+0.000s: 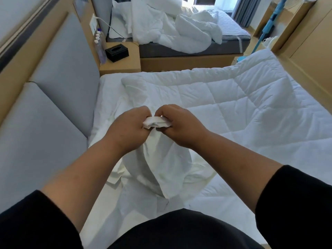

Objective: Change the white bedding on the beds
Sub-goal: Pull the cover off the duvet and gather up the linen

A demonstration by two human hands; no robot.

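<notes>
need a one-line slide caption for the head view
Both hands, left hand and right hand, grip a bunched white sheet over the quilted duvet; far bed unmade.

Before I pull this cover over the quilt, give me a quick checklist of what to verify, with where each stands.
1. Left hand grips the bunched white cover: ok.
2. Right hand grips the same bunch: ok.
3. Which corner of the cover is in the grip: cannot tell.
4. Quilt lies spread flat on the near bed: ok, though its far left corner is folded over.
5. Rest of the cover hangs free, not twisted: not ok, it is creased and bunched below the hands.
</notes>
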